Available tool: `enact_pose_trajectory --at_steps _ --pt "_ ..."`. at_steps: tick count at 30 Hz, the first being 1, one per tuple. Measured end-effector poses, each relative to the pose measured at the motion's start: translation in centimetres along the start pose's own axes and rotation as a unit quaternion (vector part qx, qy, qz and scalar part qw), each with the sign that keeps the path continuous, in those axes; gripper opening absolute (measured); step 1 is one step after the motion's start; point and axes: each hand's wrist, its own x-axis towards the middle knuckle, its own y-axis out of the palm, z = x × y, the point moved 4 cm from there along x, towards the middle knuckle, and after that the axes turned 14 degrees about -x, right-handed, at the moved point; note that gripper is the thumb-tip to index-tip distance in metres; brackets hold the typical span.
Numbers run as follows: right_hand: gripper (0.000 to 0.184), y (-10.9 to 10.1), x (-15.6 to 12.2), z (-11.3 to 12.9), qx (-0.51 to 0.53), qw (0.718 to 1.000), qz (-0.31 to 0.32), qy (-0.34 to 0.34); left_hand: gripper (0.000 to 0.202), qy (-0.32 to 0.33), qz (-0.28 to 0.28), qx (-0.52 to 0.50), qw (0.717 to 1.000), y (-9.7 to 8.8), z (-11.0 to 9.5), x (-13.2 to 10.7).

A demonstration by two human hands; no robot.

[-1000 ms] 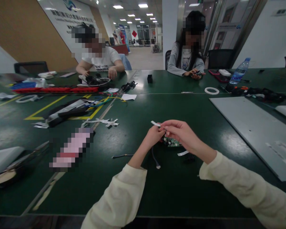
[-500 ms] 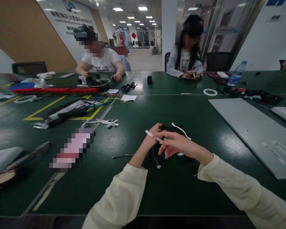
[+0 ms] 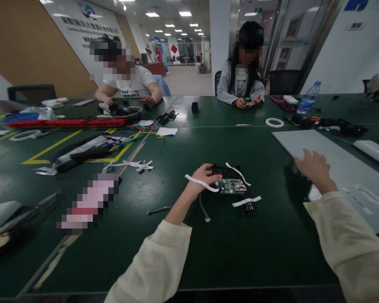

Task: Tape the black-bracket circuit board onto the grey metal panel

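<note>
My left hand [image 3: 200, 179] rests on the green table [image 3: 208, 248], fingers curled on the left end of a small black assembly with a green circuit board [image 3: 231, 185]. A white tape strip [image 3: 201, 183] lies across that hand. Two more white strips [image 3: 239, 173] [image 3: 246, 201] stick to the assembly, and a thin grey cable [image 3: 204, 210] trails from it toward me. My right hand [image 3: 312, 168] is far to the right with fingers spread, empty, at the near left edge of a grey metal panel [image 3: 334, 164].
Two other people sit across the table, handling small parts. Tape scraps [image 3: 135, 164], black and silver parts [image 3: 82, 149], a red strip [image 3: 66, 122] and coloured wires lie left. A tape roll [image 3: 274, 122], water bottle [image 3: 308, 99] and white bar [image 3: 372, 151] lie right.
My right hand let go of the tape strip by my left hand and swung right to the grey panel. The circuit board, hidden before, now shows. My left hand stayed put.
</note>
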Motion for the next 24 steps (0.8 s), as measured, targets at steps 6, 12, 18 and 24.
enact_pose_trajectory --at_steps 6,12,18,24 --pt "0.072 6.1 0.9 -4.7 -0.026 0.992 0.044 0.116 0.070 -0.039 0.013 -0.059 0.997 0.6 -0.3 -0.4" --pt "0.073 6.7 0.9 -4.4 -0.061 0.994 0.003 0.095 0.066 -0.064 0.011 -0.093 0.994 0.9 -1.1 -0.7" --pt "0.070 5.9 0.6 -3.8 -0.079 0.993 -0.007 0.089 0.066 -0.065 0.019 -0.111 0.992 0.7 -1.7 -0.7" --pt "0.070 5.5 0.5 -3.5 -0.079 0.994 0.005 0.080 0.054 -0.047 0.022 -0.141 0.989 0.0 -3.0 -0.9"
